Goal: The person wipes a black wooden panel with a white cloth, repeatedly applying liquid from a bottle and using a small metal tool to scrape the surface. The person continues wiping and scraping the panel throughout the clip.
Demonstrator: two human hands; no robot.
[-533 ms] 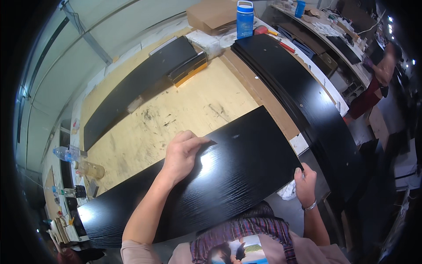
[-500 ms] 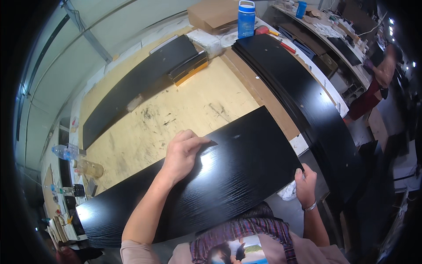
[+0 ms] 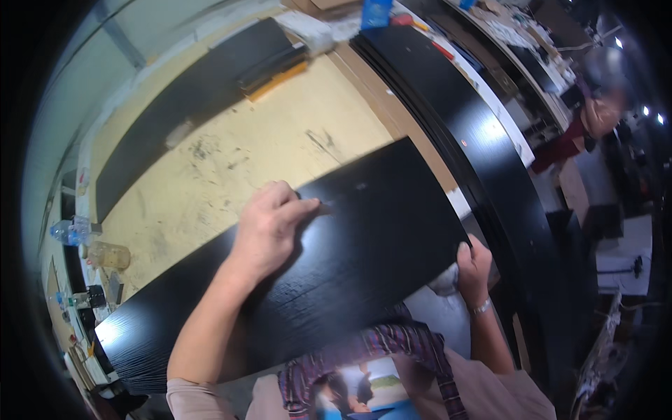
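Observation:
A long, glossy black board [image 3: 378, 231] with a wood-grain surface lies slanted in front of me. At its long far edge is my left hand [image 3: 269, 224], closed, its thumb lying on the black surface; the curled fingers are partly hidden. My right hand [image 3: 474, 262] grips the short right end, thumb on top and the other fingers mostly hidden. A shiny band circles the right wrist. Below the board is the pale yellow worktop [image 3: 231, 161], marked with dark smudges.
A curved black panel [image 3: 189, 105] stands at the far left against a black-and-orange block [image 3: 276, 80]. Stacked black panels [image 3: 448, 105] line the right side. Bottles [image 3: 108, 255] are at the left edge, a blue bottle [image 3: 376, 12] at the back. Another person [image 3: 595, 115] works far right.
The whole scene has shifted up and left in the view. Both hands keep their places on the board, and the far person has leaned slightly.

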